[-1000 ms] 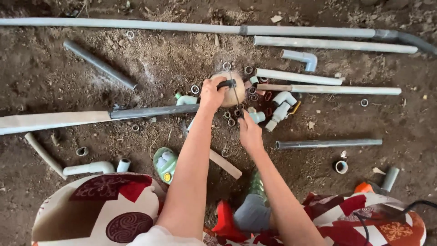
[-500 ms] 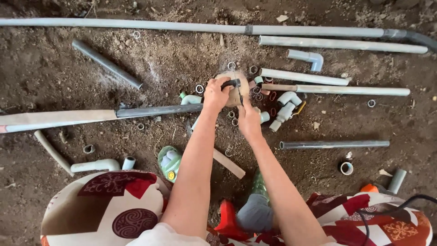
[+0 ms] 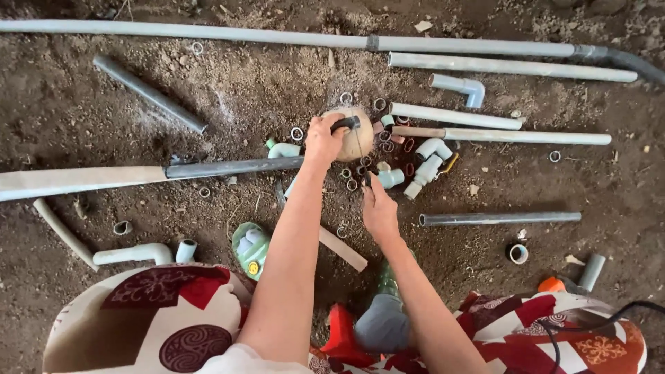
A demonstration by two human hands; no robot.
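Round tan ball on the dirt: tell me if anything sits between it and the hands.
Nothing visible does. The left hand already rests on the round tan ball, gripping a dark piece on top. The right hand is below, with only small pipe rings on the dirt between.

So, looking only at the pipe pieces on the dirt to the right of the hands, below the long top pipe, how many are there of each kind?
Pale straight pipes: 3
Dark grey straight pipe: 1
Short pale pipe with elbow end: 1
Short grey stub: 1
Total: 6
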